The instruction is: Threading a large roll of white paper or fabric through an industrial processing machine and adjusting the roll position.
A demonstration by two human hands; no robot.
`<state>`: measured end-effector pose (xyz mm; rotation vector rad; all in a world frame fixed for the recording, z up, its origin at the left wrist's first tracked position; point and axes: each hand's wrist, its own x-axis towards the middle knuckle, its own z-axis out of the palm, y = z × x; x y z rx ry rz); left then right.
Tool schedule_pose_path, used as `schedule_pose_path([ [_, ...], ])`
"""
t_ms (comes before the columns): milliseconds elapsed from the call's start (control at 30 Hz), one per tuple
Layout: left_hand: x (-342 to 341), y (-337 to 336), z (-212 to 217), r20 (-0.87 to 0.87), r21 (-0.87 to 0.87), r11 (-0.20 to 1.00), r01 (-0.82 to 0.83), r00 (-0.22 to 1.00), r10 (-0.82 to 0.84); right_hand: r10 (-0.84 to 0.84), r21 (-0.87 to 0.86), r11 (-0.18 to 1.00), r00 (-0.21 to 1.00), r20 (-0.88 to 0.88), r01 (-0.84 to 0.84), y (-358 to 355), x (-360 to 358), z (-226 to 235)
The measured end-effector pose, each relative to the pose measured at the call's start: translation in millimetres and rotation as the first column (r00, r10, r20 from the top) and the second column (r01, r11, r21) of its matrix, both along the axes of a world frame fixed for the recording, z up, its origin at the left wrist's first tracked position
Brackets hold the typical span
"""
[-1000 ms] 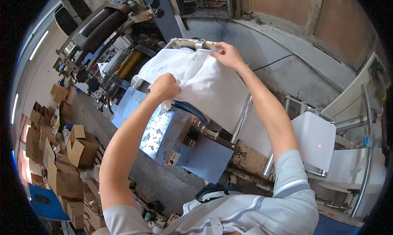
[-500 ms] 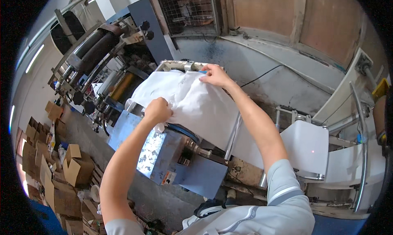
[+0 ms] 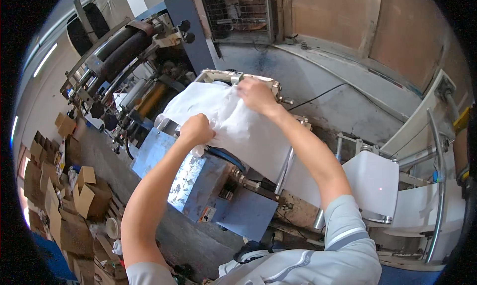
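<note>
A wide white sheet (image 3: 251, 143), paper-like and wrinkled between my hands, lies over the rollers of a blue machine (image 3: 196, 178). My left hand (image 3: 197, 130) is closed on the sheet's near edge, where the material is bunched up. Toward the far edge, my right hand (image 3: 256, 95) has its fingers bent and pressed together on the sheet. Its fingertips pinch a fold there, close to a small metal bracket (image 3: 237, 78) on the machine's frame. The back of that hand partly hides the grip.
Rollers and black knobs of a printing-type machine (image 3: 126, 51) stand at the far left. Cardboard boxes (image 3: 92, 193) are piled on the floor at left. The white web passes a metal bar (image 3: 284, 170) to a roller section (image 3: 371, 183) at right. A black cable (image 3: 318, 96) runs along the wall.
My right hand has turned and shifted slightly along the far edge; a blue patch by its fingertips no longer shows. The left hand keeps its grip. The whole view has shifted a little.
</note>
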<state>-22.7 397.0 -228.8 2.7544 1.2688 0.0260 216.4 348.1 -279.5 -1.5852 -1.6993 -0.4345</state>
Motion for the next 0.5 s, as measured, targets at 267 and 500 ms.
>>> schedule_pose_path([
  [267,4.0,1.7,10.7,-0.131,-0.067,0.997,-0.050,0.990,0.041,0.023,-0.403,0.915,0.998,0.066,0.005,-16.0,-34.9,5.7],
  [500,-3.2,9.3,13.3,-0.193,-0.030,0.999,-0.029,0.981,0.023,-0.056,-0.512,0.851,0.989,0.134,0.117,-1.6,-47.5,4.7],
])
